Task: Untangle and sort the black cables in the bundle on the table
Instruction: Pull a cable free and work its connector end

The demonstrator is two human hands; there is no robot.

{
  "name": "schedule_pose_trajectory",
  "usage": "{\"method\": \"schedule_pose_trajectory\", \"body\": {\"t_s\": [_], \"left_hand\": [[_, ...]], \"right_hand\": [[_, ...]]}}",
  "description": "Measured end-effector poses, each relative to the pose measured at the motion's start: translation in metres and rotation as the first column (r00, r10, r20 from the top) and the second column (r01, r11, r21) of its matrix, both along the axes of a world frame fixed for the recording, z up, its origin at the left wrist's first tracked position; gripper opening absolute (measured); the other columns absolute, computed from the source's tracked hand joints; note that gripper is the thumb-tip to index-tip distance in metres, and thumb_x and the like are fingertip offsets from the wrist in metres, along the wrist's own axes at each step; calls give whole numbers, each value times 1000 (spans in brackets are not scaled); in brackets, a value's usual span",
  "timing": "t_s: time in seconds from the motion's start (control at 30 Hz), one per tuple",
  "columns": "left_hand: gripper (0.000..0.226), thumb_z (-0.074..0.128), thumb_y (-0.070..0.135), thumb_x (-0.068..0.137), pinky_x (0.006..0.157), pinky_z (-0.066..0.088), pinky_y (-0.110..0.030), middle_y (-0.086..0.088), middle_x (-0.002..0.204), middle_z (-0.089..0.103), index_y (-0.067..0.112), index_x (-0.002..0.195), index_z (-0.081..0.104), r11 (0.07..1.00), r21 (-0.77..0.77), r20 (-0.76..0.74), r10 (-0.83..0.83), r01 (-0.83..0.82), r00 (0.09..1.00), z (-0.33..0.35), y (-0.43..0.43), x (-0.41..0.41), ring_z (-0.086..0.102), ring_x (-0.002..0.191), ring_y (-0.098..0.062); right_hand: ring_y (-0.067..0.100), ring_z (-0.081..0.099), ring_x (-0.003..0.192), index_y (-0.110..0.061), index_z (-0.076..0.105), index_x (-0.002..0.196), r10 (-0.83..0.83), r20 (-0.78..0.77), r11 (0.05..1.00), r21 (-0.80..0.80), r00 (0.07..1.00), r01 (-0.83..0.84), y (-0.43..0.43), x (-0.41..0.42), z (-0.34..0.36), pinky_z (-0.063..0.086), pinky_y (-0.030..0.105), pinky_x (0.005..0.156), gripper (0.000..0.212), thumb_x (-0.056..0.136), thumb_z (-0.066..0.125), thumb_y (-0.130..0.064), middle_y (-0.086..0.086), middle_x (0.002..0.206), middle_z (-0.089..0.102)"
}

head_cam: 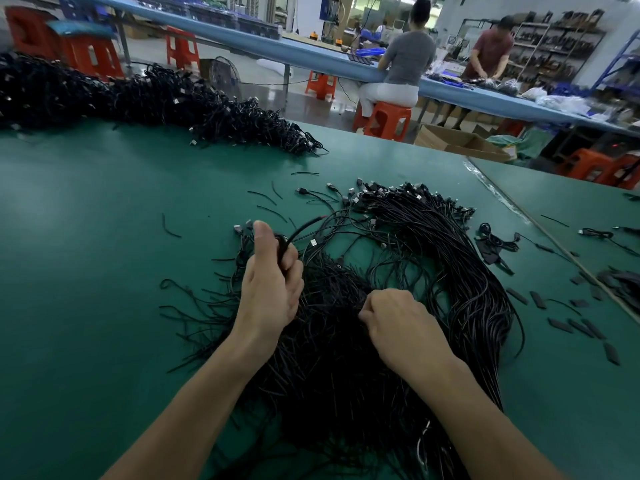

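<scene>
Clenching cables [290, 241], left hand [270, 285] and right hand [398, 323] rest on the bundle [346, 368]; green table [86, 271] spreads leftward.

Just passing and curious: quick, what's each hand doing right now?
Left hand: grips a few black cables lifted from the bundle.
Right hand: fingers curled into the bundle, apparently pinching strands; fingertips hidden.

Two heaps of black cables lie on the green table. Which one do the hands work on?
The near bundle: the left hand and right hand both grip cables in it. The far heap, along the back left edge, lies untouched.
</scene>
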State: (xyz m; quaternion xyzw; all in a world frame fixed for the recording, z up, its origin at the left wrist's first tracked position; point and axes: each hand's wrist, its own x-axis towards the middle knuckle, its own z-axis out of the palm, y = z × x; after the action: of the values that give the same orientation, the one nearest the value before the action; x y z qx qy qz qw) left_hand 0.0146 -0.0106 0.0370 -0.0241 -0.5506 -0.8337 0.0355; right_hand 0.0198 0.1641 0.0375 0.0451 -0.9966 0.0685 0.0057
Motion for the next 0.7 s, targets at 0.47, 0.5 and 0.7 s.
{"method": "schedule_pose_trajectory", "body": {"t_s": [0.47, 0.5, 0.7], "left_hand": [[60, 28, 42, 106, 42, 31, -9, 15, 44, 42, 26, 56, 58, 940, -333, -112, -113, 70, 987, 10, 18, 15, 35, 39, 0], [55, 30, 42, 104, 44, 32, -8, 16, 45, 43, 26, 60, 59, 940, -333, -150, -129, 73, 980, 11, 20, 18, 37, 40, 1], [36, 37, 38, 95, 47, 36, -12, 6, 47, 47, 22, 110, 65, 980, -167, -224, -147, 111, 963, 15, 18, 18, 37, 41, -2]], "right_hand": [[3, 45, 58, -23, 63, 88, -146, -292, 458, -867, 945, -197, -11, 7, 45, 42, 17, 55, 13, 99, 56, -24, -13, 65, 55], [2, 48, 61, -21, 64, 89, -113, -296, 408, -884, 948, -227, -15, 10, 45, 44, 16, 58, 12, 99, 56, -23, -14, 68, 57], [3, 60, 76, -19, 66, 92, 178, -306, 511, -784, 935, -353, -23, 22, 45, 46, 13, 68, 15, 98, 57, -9, -15, 83, 66]]}}
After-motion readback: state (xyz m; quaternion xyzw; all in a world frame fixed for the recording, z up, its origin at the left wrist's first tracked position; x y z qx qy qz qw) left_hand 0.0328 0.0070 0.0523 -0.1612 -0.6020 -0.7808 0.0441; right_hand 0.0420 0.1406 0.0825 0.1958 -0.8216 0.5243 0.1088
